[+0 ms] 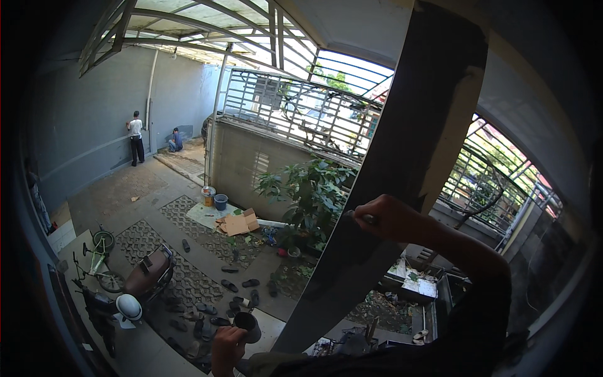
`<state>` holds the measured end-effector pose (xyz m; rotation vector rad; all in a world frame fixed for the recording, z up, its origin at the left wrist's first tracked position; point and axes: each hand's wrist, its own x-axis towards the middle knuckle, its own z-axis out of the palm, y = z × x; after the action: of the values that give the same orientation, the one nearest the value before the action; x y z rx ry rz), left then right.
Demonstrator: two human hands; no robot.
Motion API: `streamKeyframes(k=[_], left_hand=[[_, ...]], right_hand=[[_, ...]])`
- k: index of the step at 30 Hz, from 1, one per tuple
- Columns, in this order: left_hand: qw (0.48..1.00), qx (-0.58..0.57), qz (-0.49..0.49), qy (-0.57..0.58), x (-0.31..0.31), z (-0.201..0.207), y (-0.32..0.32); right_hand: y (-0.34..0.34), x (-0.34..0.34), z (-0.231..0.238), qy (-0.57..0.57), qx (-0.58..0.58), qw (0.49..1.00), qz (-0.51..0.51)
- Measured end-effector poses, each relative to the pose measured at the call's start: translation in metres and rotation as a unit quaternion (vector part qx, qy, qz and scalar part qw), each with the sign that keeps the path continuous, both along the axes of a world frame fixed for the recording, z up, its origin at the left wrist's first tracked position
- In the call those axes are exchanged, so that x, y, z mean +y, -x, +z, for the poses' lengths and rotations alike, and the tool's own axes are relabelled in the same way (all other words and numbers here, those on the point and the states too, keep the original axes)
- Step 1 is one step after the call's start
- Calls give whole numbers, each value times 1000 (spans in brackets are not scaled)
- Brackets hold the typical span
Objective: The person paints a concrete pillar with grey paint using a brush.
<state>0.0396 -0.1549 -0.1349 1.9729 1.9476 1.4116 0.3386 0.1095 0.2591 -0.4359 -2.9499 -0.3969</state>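
Low and left of the column, my left hand (pixel 227 345) is closed on the rim of a dark round cup (pixel 250 327), held upright enough to show its opening; what is inside is too dark to tell. My right hand (pixel 382 217) reaches across a tall column (pixel 402 144). Its fingers are closed round what looks like a small paintbrush (pixel 350 214), mostly hidden, at the column's left edge. Dark grey covers much of the column, with a ragged border against a pale beige strip (pixel 447 135) on its right side. The lower part looks lighter grey.
Below lie several dark sandals (pixel 229 286), a parked motorbike (pixel 147 273), a white helmet (pixel 129 306) and a green bicycle (pixel 99 257). A leafy plant (pixel 308 195) stands behind the column, near cardboard (pixel 239 222) and buckets (pixel 220 201). Two people (pixel 136 138) are by the far wall.
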Motion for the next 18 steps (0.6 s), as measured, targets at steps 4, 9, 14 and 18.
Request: streamKeyframes(k=[4, 9, 14, 18], left_hand=[[1000, -2, 3, 2, -5, 1, -4], [1000, -1, 1, 13, -10, 4, -5], [1000, 4, 8, 16, -9, 10, -6], [1000, 4, 10, 13, -9, 13, -7]], right_hand=[[-4, 32, 65, 286, 20, 945, -157], [-33, 90, 170, 245, 114, 938, -217], [-73, 91, 309, 111, 203, 960, -156], [-72, 51, 409, -137, 315, 919, -192]])
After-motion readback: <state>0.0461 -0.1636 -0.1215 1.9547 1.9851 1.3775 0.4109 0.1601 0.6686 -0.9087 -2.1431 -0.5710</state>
